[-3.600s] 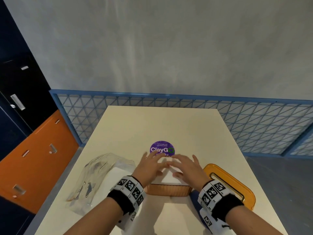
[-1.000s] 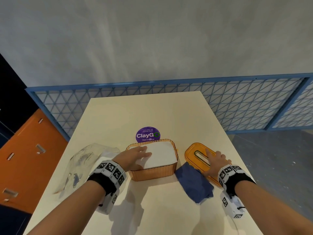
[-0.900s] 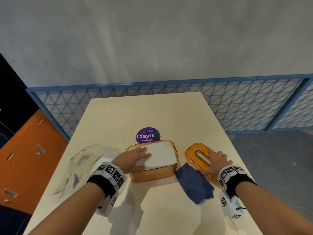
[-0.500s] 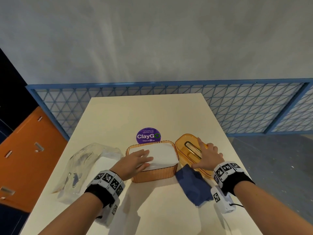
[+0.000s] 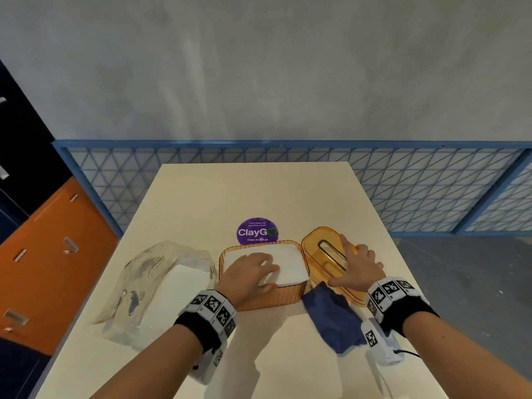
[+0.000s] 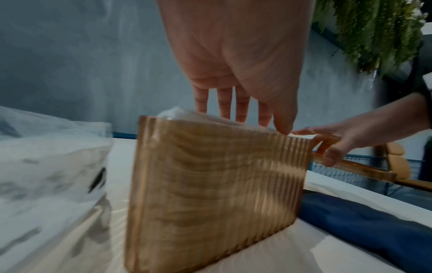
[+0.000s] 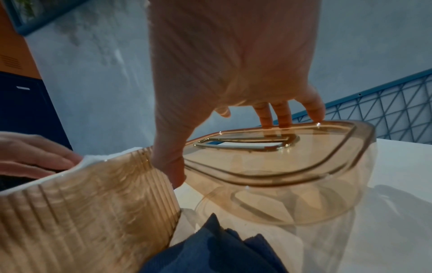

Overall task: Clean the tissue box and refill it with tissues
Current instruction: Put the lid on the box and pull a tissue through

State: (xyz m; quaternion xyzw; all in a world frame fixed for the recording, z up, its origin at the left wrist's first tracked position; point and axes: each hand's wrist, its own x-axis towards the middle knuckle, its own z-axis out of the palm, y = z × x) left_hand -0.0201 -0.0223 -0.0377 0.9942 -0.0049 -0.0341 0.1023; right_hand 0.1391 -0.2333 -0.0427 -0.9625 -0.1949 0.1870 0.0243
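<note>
Currently, by component:
Tissue box: near centre of table, filled with white tissues.
Left hand: flat on tissues, fingers straight.
Right hand: grasps lid, apparently lifted, right of box.
Blue cloth: near right.
</note>
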